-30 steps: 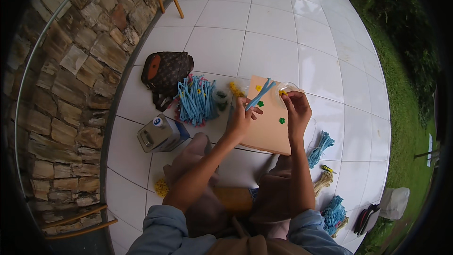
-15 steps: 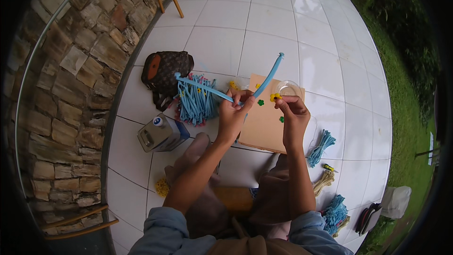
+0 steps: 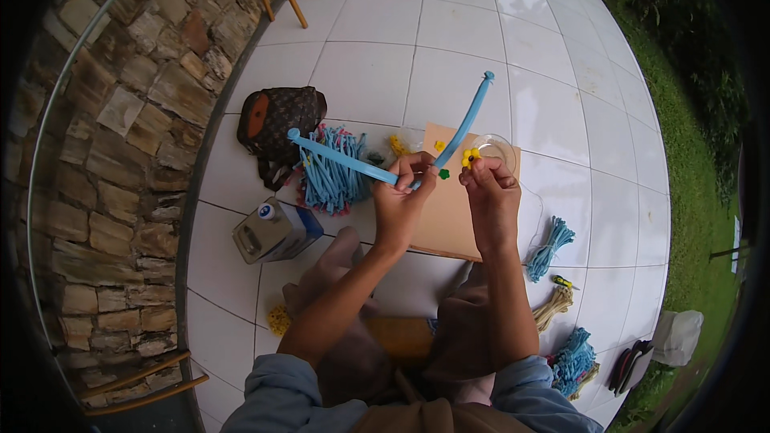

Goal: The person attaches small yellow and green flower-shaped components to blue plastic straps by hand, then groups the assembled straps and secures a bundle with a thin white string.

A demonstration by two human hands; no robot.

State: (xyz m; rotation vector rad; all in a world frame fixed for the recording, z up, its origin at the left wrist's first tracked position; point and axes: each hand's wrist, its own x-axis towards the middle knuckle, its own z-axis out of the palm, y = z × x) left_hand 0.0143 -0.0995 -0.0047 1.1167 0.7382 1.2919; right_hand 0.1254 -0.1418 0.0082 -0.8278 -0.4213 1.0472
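A light-blue fabric strap (image 3: 345, 160) is pinched at its middle by my left hand (image 3: 399, 210), its two ends spreading outward in a V. Between the thumb and fingers of my right hand (image 3: 492, 202) is a small yellow flower (image 3: 470, 158) with a dark centre, held a short way right of the strap and apart from it. Below both hands lies a tan board (image 3: 445, 228). On it I see a green flower piece (image 3: 444, 175) and a yellow flower piece (image 3: 439, 146). A clear round dish (image 3: 504, 144) sits at the board's far right, partly behind my right hand.
Left of the board is a heap of blue straps (image 3: 333, 180), beside a brown patterned bag (image 3: 281, 122) and a metal can (image 3: 271, 231). Blue bundles (image 3: 550, 248), a beige bundle (image 3: 555, 306) and a yellow-green tool (image 3: 564, 281) lie right. A stone wall (image 3: 120, 152) borders the left.
My right hand has moved slightly left and up with the yellow flower, closer to the strap, and the flower has turned to show its dark centre. The strap's right end has risen a little.
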